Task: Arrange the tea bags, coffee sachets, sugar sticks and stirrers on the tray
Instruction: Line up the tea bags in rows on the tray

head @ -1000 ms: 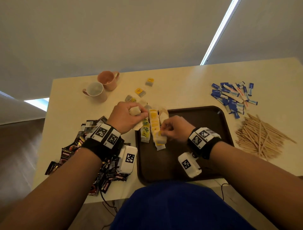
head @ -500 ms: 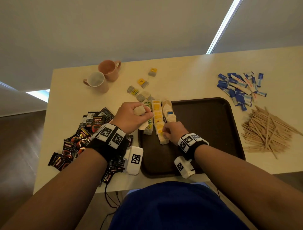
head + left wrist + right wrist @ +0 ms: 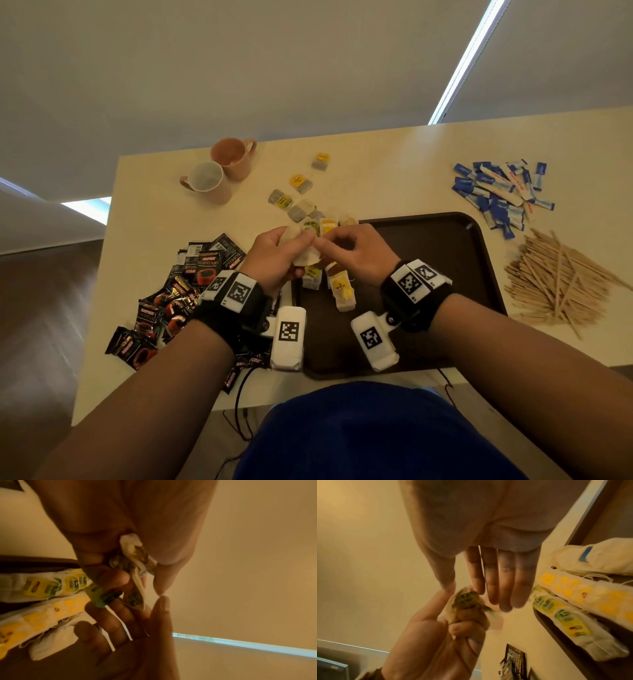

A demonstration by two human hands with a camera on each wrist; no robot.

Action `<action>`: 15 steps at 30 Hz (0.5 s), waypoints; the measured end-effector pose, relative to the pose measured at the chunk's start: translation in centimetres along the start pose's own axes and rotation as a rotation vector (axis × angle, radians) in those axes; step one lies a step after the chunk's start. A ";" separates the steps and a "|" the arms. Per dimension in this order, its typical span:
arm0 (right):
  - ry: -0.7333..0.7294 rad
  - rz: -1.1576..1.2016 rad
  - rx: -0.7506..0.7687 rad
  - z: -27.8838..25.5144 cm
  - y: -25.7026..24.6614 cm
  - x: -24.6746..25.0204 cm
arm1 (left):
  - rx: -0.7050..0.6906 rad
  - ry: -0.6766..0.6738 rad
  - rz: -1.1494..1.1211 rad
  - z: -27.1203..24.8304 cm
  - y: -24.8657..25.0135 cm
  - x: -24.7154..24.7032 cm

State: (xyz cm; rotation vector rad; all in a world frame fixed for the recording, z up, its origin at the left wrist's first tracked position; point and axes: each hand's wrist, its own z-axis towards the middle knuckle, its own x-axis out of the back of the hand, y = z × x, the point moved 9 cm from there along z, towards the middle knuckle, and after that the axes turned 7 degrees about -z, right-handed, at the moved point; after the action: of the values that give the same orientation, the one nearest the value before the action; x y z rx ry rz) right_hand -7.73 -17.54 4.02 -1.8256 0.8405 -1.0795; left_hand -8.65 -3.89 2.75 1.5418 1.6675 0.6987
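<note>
— Starting at the tabletop's left edge, what is lying there?

— Coffee sachets (image 3: 178, 301) are lying in a loose black-and-red heap along the left edge, spilling toward the near edge. Two mugs (image 3: 219, 173) are standing near the far left corner, touching each other.

— And what is the left hand (image 3: 277, 255) doing?

— It is clenching a small bunch of tea bags (image 3: 135, 566), fingers curled round them, held above the tray's left rim. In the left wrist view one green-labelled tag is sticking out below the fingers.

— Is the right hand (image 3: 356, 251) gripping anything?

— Its thumb and forefinger are meeting the left thumb at that bunch, reaching for a bag; the other fingers (image 3: 505, 582) are lying straight. Whether it is actually pinching a bag I cannot tell.

— Where are the remaining tea bags sitting?

— Rows of tea bags (image 3: 339, 287) are lying inside the tray (image 3: 445, 260) along its left side, green-labelled ones beside yellow-labelled ones. A few loose tea bags (image 3: 301, 183) are lying on the tabletop beyond the tray's far left corner.

— And farther right?

— Sugar sticks (image 3: 496, 192), blue and white, are lying piled near the far right corner, beyond the tray. Wooden stirrers (image 3: 558, 277) are lying heaped along the right edge, just beside the tray's right rim.
</note>
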 end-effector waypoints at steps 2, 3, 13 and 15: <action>-0.027 0.039 -0.033 -0.1 -0.6 -0.1 | 0.030 -0.002 -0.094 -0.3 0.1 -0.4; -0.026 0.044 -0.051 -0.2 -0.6 0.0 | 0.035 0.006 -0.119 -0.4 0.2 -0.5; -0.006 0.088 -0.105 -0.6 -1.3 2.0 | 0.014 0.058 -0.258 -1.1 0.7 0.0; 0.003 0.122 -0.119 -0.7 -1.3 2.2 | 0.028 0.058 -0.291 -1.3 0.7 0.0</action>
State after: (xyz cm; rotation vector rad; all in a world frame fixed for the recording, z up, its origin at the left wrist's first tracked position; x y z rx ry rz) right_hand -7.33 -19.04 6.17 -1.8443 1.0231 -0.9726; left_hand -9.30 -3.68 4.01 1.2718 1.9022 0.5711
